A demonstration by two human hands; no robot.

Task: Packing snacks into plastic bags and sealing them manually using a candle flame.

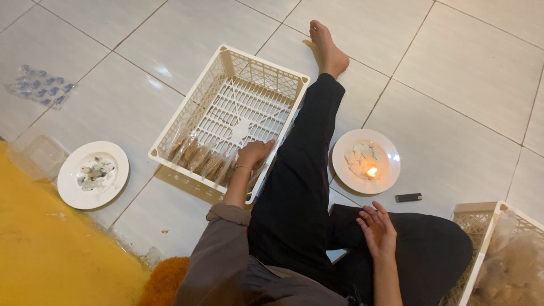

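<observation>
The left hand [253, 152] reaches into the white crate [187, 122] on the tiled floor [453, 130], fingers curled onto the row of clear snack packets [198, 160] along its near wall — whether they actually grip one I cannot tell. The right hand [378, 229] rests open on the knee, near a plate with a small flame [391, 153].

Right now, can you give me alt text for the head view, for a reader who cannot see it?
A person seated on a tiled floor reaches the left hand into a cream plastic crate, onto a row of clear packets; the right hand rests open on the knee. Beside the leg, a small flame burns on a white plate, with a dark lighter nearby.
</observation>
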